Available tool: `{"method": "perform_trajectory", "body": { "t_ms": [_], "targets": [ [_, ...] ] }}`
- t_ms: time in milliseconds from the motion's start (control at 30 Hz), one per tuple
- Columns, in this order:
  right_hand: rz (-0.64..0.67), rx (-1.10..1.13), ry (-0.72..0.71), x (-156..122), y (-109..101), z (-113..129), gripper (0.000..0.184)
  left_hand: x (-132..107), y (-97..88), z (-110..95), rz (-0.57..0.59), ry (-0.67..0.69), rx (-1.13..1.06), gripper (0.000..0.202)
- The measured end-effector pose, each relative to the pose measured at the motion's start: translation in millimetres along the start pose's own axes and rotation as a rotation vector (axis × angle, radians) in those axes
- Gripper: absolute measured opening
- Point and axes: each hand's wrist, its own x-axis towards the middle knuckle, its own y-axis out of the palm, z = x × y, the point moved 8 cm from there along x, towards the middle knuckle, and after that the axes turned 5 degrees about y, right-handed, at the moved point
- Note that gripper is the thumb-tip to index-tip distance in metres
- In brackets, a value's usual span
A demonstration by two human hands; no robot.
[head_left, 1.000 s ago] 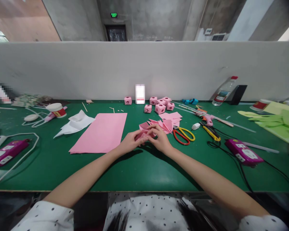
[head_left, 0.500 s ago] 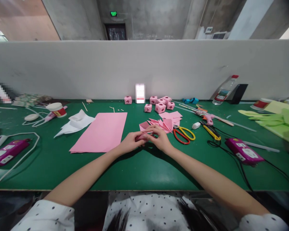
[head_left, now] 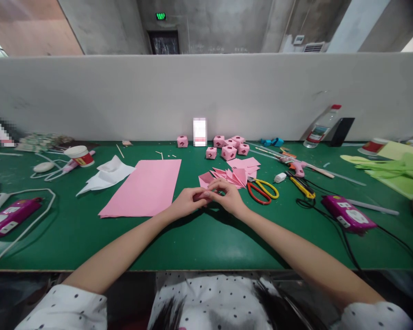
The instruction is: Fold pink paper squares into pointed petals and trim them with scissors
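My left hand [head_left: 186, 201] and my right hand [head_left: 228, 196] meet above the green table, fingers closed around a small pink folded paper piece [head_left: 199, 196]. Most of that piece is hidden by my fingers. Just beyond my hands lies a pile of pink folded paper pieces [head_left: 239, 176]. Beside the pile, right of my right hand, are scissors [head_left: 269, 189] with one red and one yellow handle loop. A stack of pink paper sheets [head_left: 146, 188] lies left of my left hand. Several finished-looking pink paper cubes [head_left: 229, 152] stand farther back, and another pink cube [head_left: 182, 141] sits apart.
A lit phone [head_left: 200, 132] leans on the grey partition [head_left: 124, 101]. Left are crumpled white paper [head_left: 108, 174], a paper cup [head_left: 80, 156] and a purple power strip [head_left: 13, 217]. Right are a pink glue gun [head_left: 298, 168], a yellow cutter [head_left: 303, 187], another purple power strip [head_left: 347, 214] and a bottle [head_left: 321, 128].
The camera view has shifted very slightly. Both hands stay together around the pink paper piece, with only a slight shift of the fingers.
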Motion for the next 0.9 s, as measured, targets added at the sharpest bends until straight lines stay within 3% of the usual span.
{"method": "perform_trajectory", "body": {
  "t_ms": [167, 367, 900],
  "targets": [
    [0.002, 0.048, 0.105, 0.3, 1.2, -0.5, 0.023, 0.2, -2.3, 2.7, -0.026, -0.061, 0.02, 0.028],
    [-0.002, 0.279, 0.256, -4.8, 12.5, -4.7, 0.028, -1.7, -5.9, -3.3, -0.061, -0.052, -0.005, 0.023],
    [-0.006, 0.353, 0.275, -6.7, 12.5, -4.0, 0.023, -4.9, -5.1, -13.7, -0.077, -0.032, 0.008, 0.027]
  ]
}}
